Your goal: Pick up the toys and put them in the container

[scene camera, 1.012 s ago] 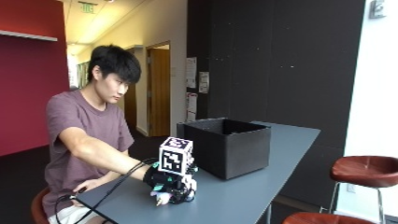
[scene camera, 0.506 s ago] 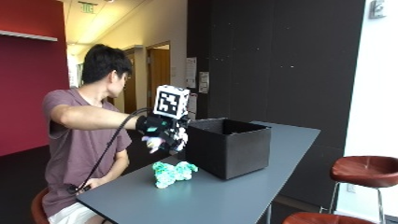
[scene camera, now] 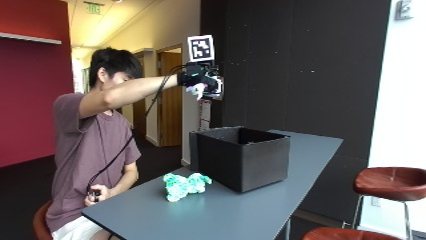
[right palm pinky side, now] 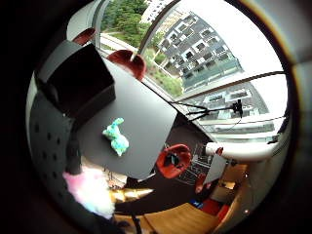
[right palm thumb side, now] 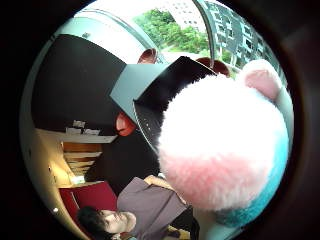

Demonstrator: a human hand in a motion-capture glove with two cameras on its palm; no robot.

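Observation:
In the outside view my gloved right hand (scene camera: 197,80) is raised high, above and a little to the left of the open black box (scene camera: 243,156). It grips a white and pink plush toy (scene camera: 198,90), which shows below the fingers. The same toy (right palm thumb side: 225,145) fills much of the thumb side palm view, with the black box (right palm thumb side: 160,97) behind it. The toy's pink fur (right palm pinky side: 90,187) also shows in the little finger side view. A green plush toy (scene camera: 185,185) lies on the grey table (scene camera: 219,212) just left of the box; from above, the green toy (right palm pinky side: 116,136) lies beside the box (right palm pinky side: 78,83).
The person sits at the table's near left end, with the bare hand low at the lap. Brown stools (scene camera: 389,182) stand to the right of the table. A dark wall runs behind the box.
My hand has lifted the white and pink toy off the table and risen from beside the green toy to well above the box. The green toy stays on the table.

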